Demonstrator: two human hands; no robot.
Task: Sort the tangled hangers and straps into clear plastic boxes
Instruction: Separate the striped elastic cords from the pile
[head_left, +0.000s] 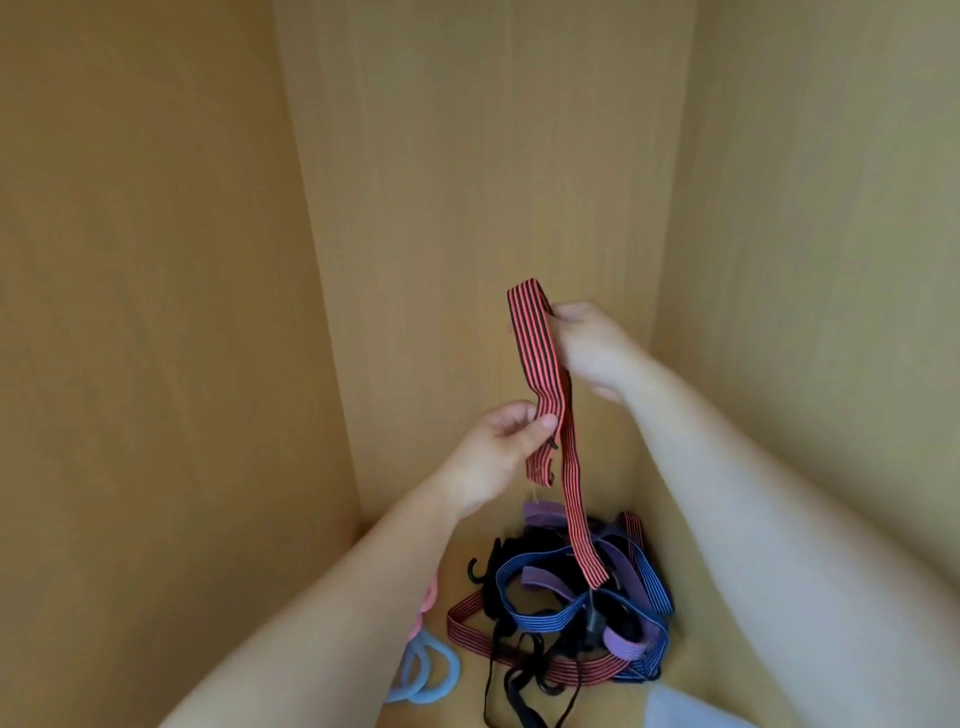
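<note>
A red-and-black striped strap (540, 364) is lifted above the pile, folded over at its top. My right hand (587, 348) grips it near the fold. My left hand (498, 452) pinches its short end lower down, beside a small black hook. The strap's long end hangs down to a tangled pile (576, 603) of blue, purple, red and black straps with black hooks on the wooden floor of the cabinet. Pale blue hangers (426, 670) and a pink one (428, 603) lie left of the pile, partly hidden by my left forearm.
Wooden cabinet walls close in on the left (156, 312), back (467, 156) and right (805, 260). A pale grey-white surface (675, 709) shows at the bottom edge. No clear plastic boxes are in view.
</note>
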